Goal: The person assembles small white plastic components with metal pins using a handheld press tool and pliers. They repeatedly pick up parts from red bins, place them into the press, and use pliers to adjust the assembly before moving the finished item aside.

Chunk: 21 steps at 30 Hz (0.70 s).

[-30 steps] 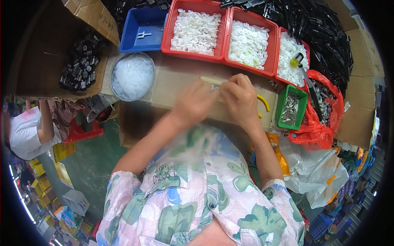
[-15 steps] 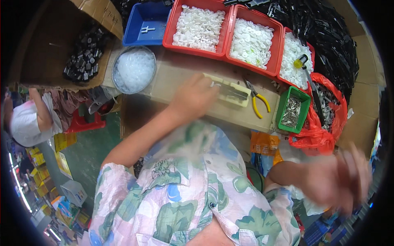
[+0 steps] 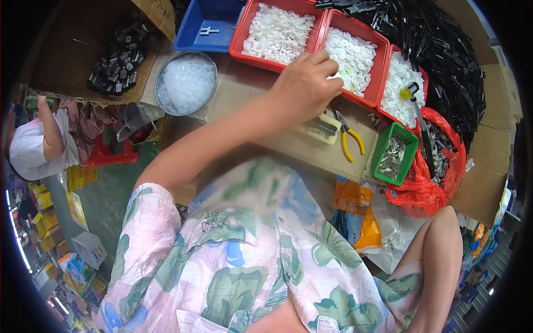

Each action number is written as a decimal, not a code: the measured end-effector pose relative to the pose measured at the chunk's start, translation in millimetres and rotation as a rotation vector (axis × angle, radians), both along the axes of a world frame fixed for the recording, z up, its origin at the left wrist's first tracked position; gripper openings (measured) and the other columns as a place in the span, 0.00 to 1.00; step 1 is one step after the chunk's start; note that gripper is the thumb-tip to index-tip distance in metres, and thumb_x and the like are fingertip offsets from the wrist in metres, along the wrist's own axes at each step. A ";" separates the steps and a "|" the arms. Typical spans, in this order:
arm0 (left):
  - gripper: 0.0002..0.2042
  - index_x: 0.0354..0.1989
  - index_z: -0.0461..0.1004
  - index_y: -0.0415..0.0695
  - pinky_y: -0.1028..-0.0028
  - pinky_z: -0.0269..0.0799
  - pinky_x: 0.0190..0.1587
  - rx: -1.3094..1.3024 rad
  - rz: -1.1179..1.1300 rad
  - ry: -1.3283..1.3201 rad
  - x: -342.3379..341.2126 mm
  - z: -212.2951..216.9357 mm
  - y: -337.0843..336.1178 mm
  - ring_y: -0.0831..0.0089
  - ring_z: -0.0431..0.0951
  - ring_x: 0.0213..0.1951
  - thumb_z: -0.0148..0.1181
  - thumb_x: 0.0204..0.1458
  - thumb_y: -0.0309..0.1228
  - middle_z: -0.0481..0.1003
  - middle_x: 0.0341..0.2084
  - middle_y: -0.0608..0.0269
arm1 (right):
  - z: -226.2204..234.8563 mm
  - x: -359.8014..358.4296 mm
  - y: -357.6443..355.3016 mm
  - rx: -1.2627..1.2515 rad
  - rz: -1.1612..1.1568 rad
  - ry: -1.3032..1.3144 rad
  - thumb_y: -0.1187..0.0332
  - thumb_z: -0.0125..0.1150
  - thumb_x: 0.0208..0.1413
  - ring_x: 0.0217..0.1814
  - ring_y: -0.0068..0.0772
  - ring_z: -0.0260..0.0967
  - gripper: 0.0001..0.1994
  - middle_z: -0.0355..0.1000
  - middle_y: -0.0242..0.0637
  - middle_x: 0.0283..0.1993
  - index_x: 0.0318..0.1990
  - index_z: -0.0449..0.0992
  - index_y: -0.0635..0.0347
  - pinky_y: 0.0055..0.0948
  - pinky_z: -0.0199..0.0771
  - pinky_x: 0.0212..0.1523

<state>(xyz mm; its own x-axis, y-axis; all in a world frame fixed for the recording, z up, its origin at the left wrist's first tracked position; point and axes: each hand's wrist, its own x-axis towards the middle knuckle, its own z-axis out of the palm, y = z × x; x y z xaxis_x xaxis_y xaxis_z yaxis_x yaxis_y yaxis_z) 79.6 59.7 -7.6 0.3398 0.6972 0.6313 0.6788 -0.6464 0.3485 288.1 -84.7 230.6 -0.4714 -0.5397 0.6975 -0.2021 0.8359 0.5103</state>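
My left hand (image 3: pixel 308 83) reaches across to the front of the middle red bin (image 3: pixel 360 101), over the white disc-like plastic pieces (image 3: pixel 352 53) in it. Its fingertips are pinched together; whatever is between them is too small to make out. Partly hidden under that hand and wrist lies a cream block-shaped holder (image 3: pixel 322 130) with a dark strip in it. Pliers with yellow handles (image 3: pixel 350 139) rest just right of the holder. My right arm (image 3: pixel 441 250) is bent at the far right, its hand outside the picture.
A left red bin (image 3: pixel 258 60) and a right one (image 3: pixel 393 111) also hold white pieces. Around them are a blue bin (image 3: pixel 194 41), a bowl of clear pieces (image 3: pixel 186 83), a green tray of metal pins (image 3: pixel 394 152), a screwdriver (image 3: pixel 425 136) and a red bag (image 3: pixel 422 194).
My left hand has moved from the cream holder up and right to the middle red bin. My right hand, blurred at the right before, has left the view.
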 end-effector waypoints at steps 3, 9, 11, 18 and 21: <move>0.02 0.27 0.78 0.40 0.62 0.71 0.44 -0.005 -0.015 0.064 6.0 0.1 18.4 0.60 0.73 0.41 0.63 0.48 0.25 0.74 0.30 0.60 | -0.2 3.2 0.9 -0.006 0.006 0.000 0.61 0.55 0.67 0.57 0.31 0.74 0.15 0.75 0.37 0.55 0.57 0.72 0.56 0.32 0.79 0.55; 0.02 0.27 0.81 0.40 0.61 0.73 0.46 -0.207 -0.021 0.205 18.5 -7.0 52.1 0.56 0.76 0.43 0.64 0.45 0.24 0.78 0.29 0.55 | -2.3 14.4 -2.5 0.004 -0.008 -0.008 0.60 0.54 0.67 0.57 0.31 0.74 0.16 0.75 0.37 0.56 0.57 0.71 0.55 0.34 0.78 0.56; 0.03 0.27 0.82 0.39 0.60 0.73 0.46 -0.286 -0.027 0.244 22.7 -8.8 60.3 0.55 0.76 0.43 0.66 0.44 0.24 0.80 0.29 0.54 | -3.1 18.7 -4.5 0.001 -0.014 -0.011 0.60 0.54 0.68 0.58 0.32 0.74 0.16 0.75 0.37 0.56 0.58 0.71 0.55 0.35 0.78 0.56; 0.06 0.27 0.81 0.38 0.59 0.73 0.47 -0.359 -0.046 0.321 27.9 -8.9 75.9 0.55 0.77 0.43 0.71 0.39 0.24 0.80 0.29 0.53 | -3.3 30.6 -6.4 -0.008 -0.023 -0.010 0.59 0.53 0.68 0.59 0.32 0.74 0.17 0.75 0.38 0.57 0.59 0.71 0.54 0.37 0.77 0.58; 0.06 0.27 0.80 0.39 0.59 0.73 0.47 -0.381 -0.059 0.310 27.6 -8.8 74.8 0.55 0.77 0.42 0.71 0.39 0.24 0.80 0.28 0.54 | -2.7 30.3 -6.4 -0.013 -0.030 -0.018 0.58 0.53 0.68 0.59 0.33 0.74 0.17 0.75 0.38 0.57 0.59 0.71 0.54 0.38 0.77 0.58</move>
<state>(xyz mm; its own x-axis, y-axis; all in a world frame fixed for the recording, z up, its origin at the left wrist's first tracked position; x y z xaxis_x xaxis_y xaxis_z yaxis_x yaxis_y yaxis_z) 107.2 134.6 -16.4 0.5170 0.8328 0.1980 0.7540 -0.5525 0.3552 318.4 -91.0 227.9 -0.4999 -0.5164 0.6953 -0.1864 0.8482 0.4959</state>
